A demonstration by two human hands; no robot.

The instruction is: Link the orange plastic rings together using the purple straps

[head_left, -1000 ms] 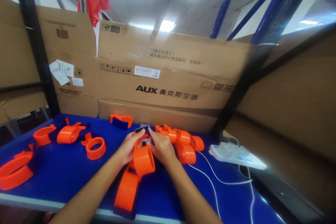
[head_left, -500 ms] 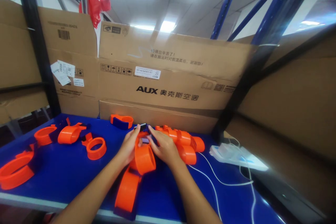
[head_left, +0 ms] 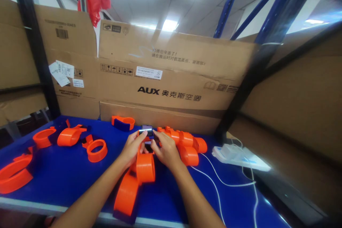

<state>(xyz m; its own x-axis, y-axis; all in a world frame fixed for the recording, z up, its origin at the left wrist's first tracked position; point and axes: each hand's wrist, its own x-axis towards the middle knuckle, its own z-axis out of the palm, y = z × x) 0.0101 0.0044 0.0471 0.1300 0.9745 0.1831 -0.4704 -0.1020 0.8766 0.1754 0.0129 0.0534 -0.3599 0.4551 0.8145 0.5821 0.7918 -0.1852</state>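
Between my hands, a small dark device (head_left: 147, 127) with a screen faces up towards me. My left hand (head_left: 133, 146) grips its left side, with the thumb lying across the lower part of the screen. The fingers of my right hand (head_left: 166, 146) close in at its right edge; their tips are partly hidden. Below the device hangs an orange strap loop (head_left: 145, 168), which seems joined to it. Nearer the table's front edge lies another orange strap loop (head_left: 126, 193) with a dark blue underside.
Several orange strap loops (head_left: 97, 150) are spread over the blue table (head_left: 69, 178) on the left. A cluster of orange loops (head_left: 189, 155) lies right of my hands. White cables (head_left: 217, 181) run from a power strip (head_left: 240, 156). Cardboard (head_left: 171, 89) walls the back.
The device has tilted so its screen now faces me, and my left thumb has moved onto it. The strap loop below has turned slightly. The view has shifted a little.
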